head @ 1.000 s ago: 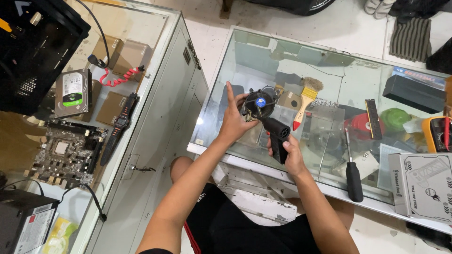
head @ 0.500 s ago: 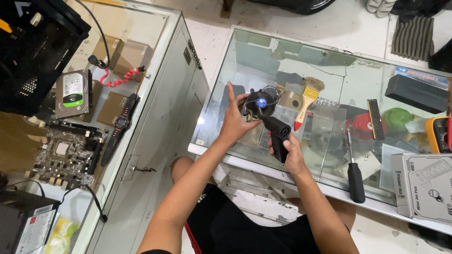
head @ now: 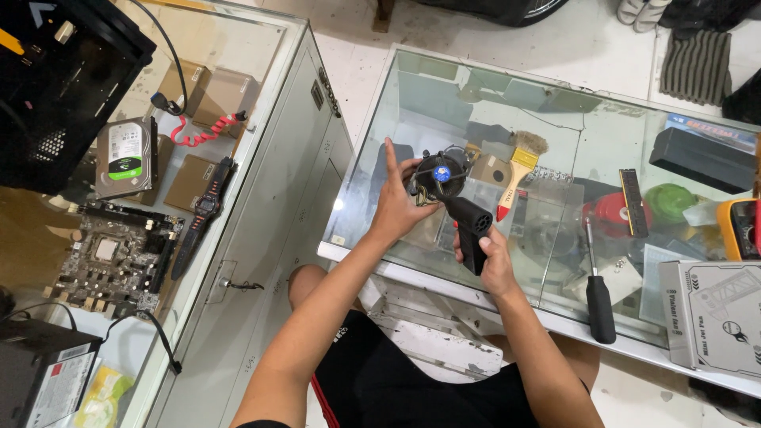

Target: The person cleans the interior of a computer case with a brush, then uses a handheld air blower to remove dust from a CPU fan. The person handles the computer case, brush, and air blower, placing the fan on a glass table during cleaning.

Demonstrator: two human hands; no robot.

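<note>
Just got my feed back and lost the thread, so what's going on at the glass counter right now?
A person holds a small round cooler fan in the left hand, index finger raised. The right hand grips a black handheld blower by its handle, nozzle against the fan. Both are above the glass counter. A paintbrush and a screwdriver lie untouched on the glass, and a motherboard sits on the cabinet to the left.

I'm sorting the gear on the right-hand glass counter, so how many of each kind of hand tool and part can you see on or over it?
Round cooler fans, in the left hand: 1
Black handheld blowers, in the right hand: 1
Paintbrushes: 1
Screwdrivers: 1
Memory sticks: 1
Total: 5
</note>
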